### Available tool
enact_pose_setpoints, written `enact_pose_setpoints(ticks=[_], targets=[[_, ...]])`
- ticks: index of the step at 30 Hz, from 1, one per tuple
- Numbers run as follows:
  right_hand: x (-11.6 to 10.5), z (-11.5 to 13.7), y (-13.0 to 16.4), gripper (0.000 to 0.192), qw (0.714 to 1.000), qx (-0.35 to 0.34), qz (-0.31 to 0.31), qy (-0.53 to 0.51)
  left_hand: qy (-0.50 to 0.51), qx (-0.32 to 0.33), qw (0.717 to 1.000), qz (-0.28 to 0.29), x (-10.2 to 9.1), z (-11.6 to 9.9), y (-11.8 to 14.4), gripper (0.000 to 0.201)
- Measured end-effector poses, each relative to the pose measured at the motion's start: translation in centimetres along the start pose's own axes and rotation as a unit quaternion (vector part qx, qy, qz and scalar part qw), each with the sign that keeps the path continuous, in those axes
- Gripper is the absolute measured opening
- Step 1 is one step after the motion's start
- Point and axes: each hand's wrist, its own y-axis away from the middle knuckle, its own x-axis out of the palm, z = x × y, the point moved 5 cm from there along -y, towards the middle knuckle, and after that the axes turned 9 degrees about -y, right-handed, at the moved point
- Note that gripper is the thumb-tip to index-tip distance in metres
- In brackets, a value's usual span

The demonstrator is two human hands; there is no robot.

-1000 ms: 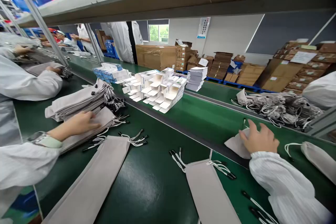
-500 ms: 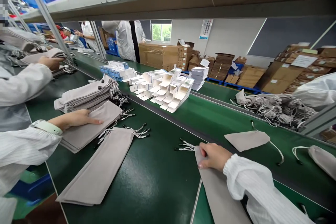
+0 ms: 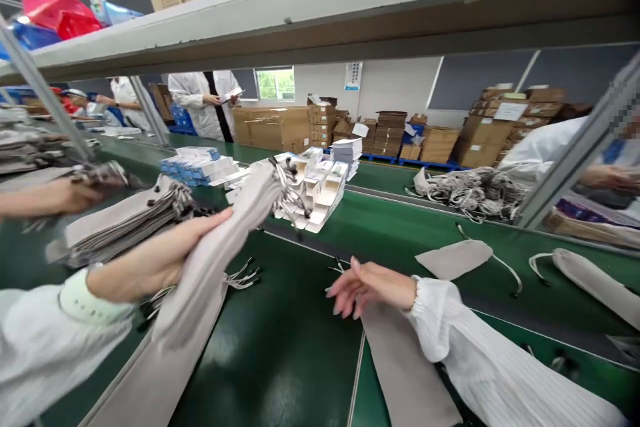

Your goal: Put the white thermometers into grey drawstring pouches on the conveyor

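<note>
My left hand (image 3: 165,253) grips a small bundle of grey drawstring pouches (image 3: 220,250), raised off the green table and tilted, with its cords and black tips hanging at the upper right. Below it, another stack of grey pouches (image 3: 150,373) lies flat, partly hidden. My right hand (image 3: 373,287) hovers at the top end of a flat grey pouch (image 3: 405,367), fingers spread and nothing held. Whether its palm touches the cloth, I cannot tell. A thicker pile of pouches (image 3: 120,220) sits behind my left hand.
Open white boxes (image 3: 325,197) and blue-white cartons (image 3: 195,167) stand beyond the table on the green belt. Single pouches (image 3: 457,259) and a tangled heap of pouches (image 3: 465,190) lie to the right. A co-worker's hand (image 3: 60,199) is at far left. A shelf (image 3: 300,30) spans overhead.
My left hand has lifted the pouch bundle off the table and tilted it up. My right hand has let go of the pouch's top end and opened. The view has turned slightly right.
</note>
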Motion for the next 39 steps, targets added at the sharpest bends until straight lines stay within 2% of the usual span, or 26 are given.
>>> enact_pose_setpoints(ticks=[2,4,7,9,11,15,17,20,22,26,29,32,36,39], targets=[[2.1,1.6,0.3,0.088,0.977,-0.036,0.069,-0.198,0.081,-0.027,0.991,0.106,3.7,-0.8,0.6,0.042],[3.1,2.2,0.3,0.094,0.946,-0.046,0.065,-0.315,0.104,-0.027,0.975,0.194,7.1,-1.9,1.8,0.038],[3.1,2.0,0.4,0.088,0.913,-0.053,0.023,-0.403,0.012,0.025,0.955,0.296,10.8,-3.3,3.9,0.039],[3.0,1.8,0.5,0.077,0.916,-0.060,0.028,-0.396,-0.083,0.064,0.947,0.305,11.8,-3.4,4.5,0.039],[2.7,1.6,0.6,0.070,0.938,-0.063,0.057,-0.335,-0.148,0.078,0.945,0.280,11.9,-2.8,4.5,0.038],[1.7,0.6,0.2,0.080,0.981,-0.061,0.079,-0.164,-0.165,0.066,0.947,0.267,12.2,-0.5,4.0,0.041],[0.9,0.0,-0.2,0.080,0.993,-0.050,0.044,-0.099,-0.157,0.061,0.947,0.272,12.6,0.5,4.0,0.043],[-0.1,-0.7,-0.4,0.077,0.999,-0.015,-0.047,-0.010,-0.161,0.044,0.951,0.260,13.1,1.7,4.0,0.048],[-0.3,-0.4,-0.1,0.070,0.994,0.001,-0.095,0.050,-0.172,0.033,0.953,0.249,13.4,2.2,4.0,0.052],[-0.4,1.2,0.6,0.055,0.982,-0.011,-0.145,0.118,-0.171,0.040,0.952,0.250,14.0,2.7,3.9,0.055],[-1.1,1.0,0.4,0.053,0.967,-0.008,-0.190,0.168,-0.175,0.043,0.949,0.258,14.3,3.3,3.7,0.058],[-1.0,-0.9,-1.1,0.051,0.944,-0.022,-0.198,0.262,-0.188,0.028,0.943,0.275,14.5,4.0,4.0,0.061],[0.2,-3.2,-2.9,0.050,0.869,-0.070,-0.223,0.436,-0.281,0.008,0.928,0.245,14.3,3.8,5.0,0.059],[1.3,-2.7,-2.5,0.049,0.794,-0.115,-0.275,0.529,-0.397,-0.017,0.895,0.203,13.9,3.6,6.0,0.059]])
